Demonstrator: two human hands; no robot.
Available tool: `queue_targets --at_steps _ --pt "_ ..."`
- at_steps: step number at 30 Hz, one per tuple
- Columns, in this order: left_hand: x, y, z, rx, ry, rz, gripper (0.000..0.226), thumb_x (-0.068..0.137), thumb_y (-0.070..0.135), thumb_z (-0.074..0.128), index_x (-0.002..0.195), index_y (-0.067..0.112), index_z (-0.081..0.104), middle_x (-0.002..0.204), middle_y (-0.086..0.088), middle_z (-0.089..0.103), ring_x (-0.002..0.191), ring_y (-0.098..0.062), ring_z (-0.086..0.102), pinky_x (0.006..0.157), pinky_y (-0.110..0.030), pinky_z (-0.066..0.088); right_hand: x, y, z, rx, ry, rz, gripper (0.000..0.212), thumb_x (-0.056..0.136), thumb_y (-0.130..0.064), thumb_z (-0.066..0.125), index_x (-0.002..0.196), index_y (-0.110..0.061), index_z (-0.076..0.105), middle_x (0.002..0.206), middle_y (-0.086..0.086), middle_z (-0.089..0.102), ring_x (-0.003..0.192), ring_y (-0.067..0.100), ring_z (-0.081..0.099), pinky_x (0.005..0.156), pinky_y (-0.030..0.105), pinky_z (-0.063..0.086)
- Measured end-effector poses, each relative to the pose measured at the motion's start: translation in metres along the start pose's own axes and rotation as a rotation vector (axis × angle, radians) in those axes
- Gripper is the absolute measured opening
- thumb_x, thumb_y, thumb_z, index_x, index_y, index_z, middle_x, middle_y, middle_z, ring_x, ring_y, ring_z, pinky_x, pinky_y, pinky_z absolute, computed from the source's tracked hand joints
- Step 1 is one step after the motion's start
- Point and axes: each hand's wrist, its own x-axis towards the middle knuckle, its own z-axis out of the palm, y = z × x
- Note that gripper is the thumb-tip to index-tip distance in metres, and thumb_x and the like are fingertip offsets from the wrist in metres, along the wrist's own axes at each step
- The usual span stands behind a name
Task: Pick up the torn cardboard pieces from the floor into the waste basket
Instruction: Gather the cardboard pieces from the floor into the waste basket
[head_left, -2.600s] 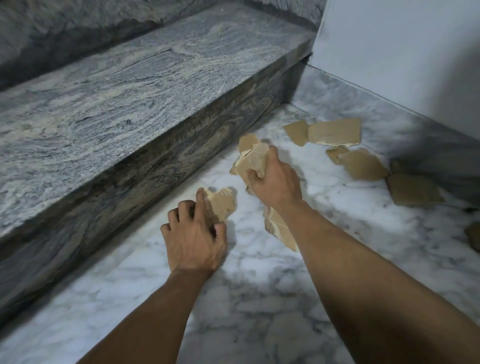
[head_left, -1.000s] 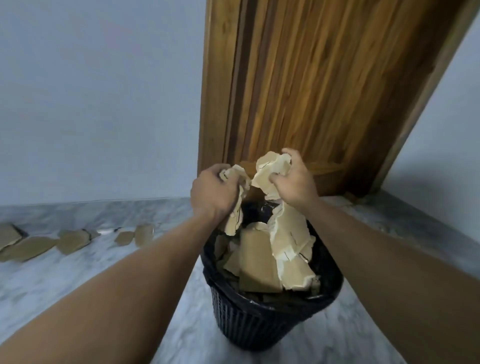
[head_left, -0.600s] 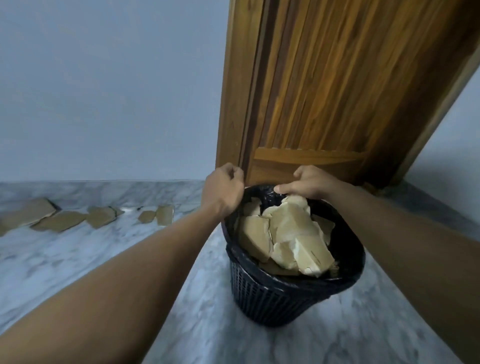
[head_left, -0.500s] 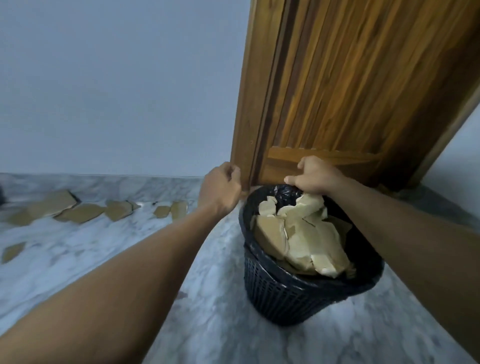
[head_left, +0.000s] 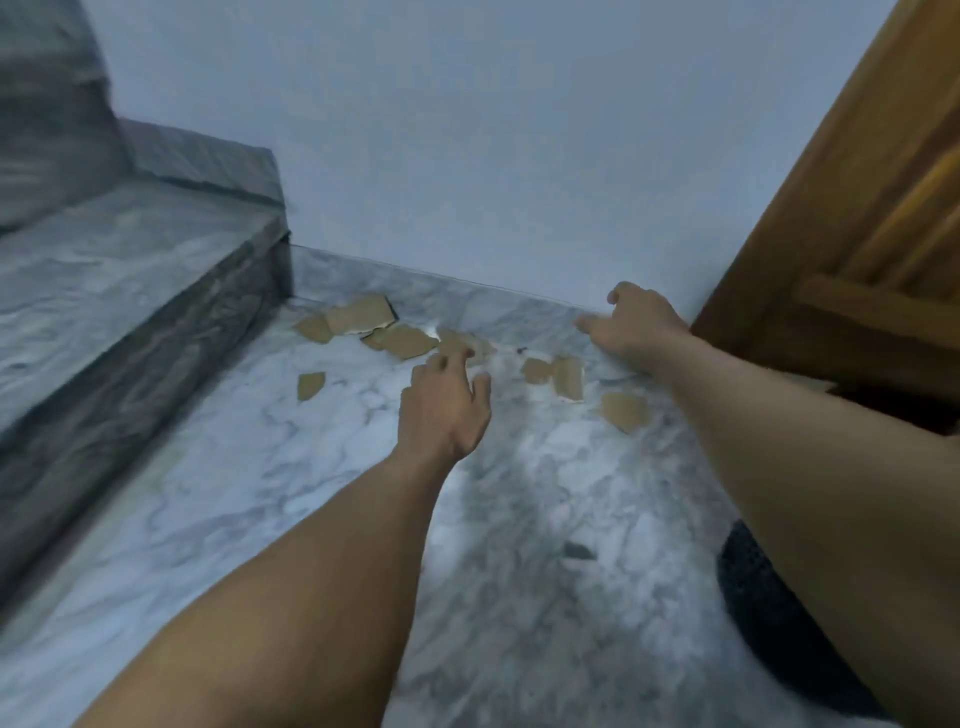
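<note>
Pale blue-grey wall (head_left: 467, 156) filled the top of the view. White-grey veined marble floor (head_left: 311, 519) ran below it, w/ a grey stone step (head_left: 104, 291) at left and a brown wood door (head_left: 857, 234) at right. Black mesh basket (head_left: 763, 597) sat on the floor at lower right, mostly hidden by the right forearm; inside not visible.

Left hand (head_left: 444, 410) hung over the floor near centre, back up, fingers apart and loosely bent, holding nothing. Right hand (head_left: 636, 325) was further out, by the wall's foot next to the door, fingers relaxed & slightly spread, thumb up, holding nothing. Both hands were blurred.

Cardboard pieces (head_left: 402, 340) lay flat on the floor along the wall's foot, well apart from the basket: tan, thin, w/ ragged torn edges, some showing a pale torn rim. Biggest piece (head_left: 358, 314) lay nearest the step corner, overlapping its neighbours. A lone scrap (head_left: 310, 385) lay nearer the camera, by the step. A pair (head_left: 568, 376) sat just beside each other between the hands, w/ one more piece (head_left: 625, 410) near the right forearm. Left fingertips overlapped one piece in view; contact couldn't be told.
</note>
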Motion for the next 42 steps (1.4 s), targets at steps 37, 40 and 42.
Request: queue_targets --at_steps 37,40,42 --pt "0.225 -0.227 0.086 0.438 -0.181 -0.19 0.107 0.063 0.101 0.032 0.149 0.038 0.029 0.157 0.001 0.023 0.152 -0.03 0.003 0.112 -0.074 -0.001 0.185 -0.057 0.276 -0.022 -0.215 0.077 0.105 0.061 -0.103 0.034 0.151 -0.049 0.025 0.165 0.019 0.011 0.15 0.053 -0.002 0.106 0.081 -0.006" --pt "0.225 -0.228 0.087 0.433 -0.166 -0.161 0.098 0.065 0.098 0.037 0.14 0.035 0.035 0.145 0.0 0.031 0.147 -0.027 0.014 0.111 -0.075 0.004 0.188 -0.07 0.281 -0.022 -0.18 0.083 0.105 0.068 -0.094 0.048 0.149 -0.031 0.027 0.162 0.02 0.016 0.151 0.048 0.004 0.109 0.079 -0.001" --pt "0.221 -0.229 0.088 0.433 -0.144 -0.119 0.093 0.07 0.094 0.035 0.14 0.032 0.035 0.145 0.002 0.033 0.146 -0.023 0.019 0.112 -0.071 0.005 0.186 -0.074 0.284 0.012 -0.158 0.015 0.099 0.073 -0.086 0.055 0.146 -0.024 0.029 0.16 0.016 0.022 0.151 0.04 0.012 0.115 0.071 0.005"
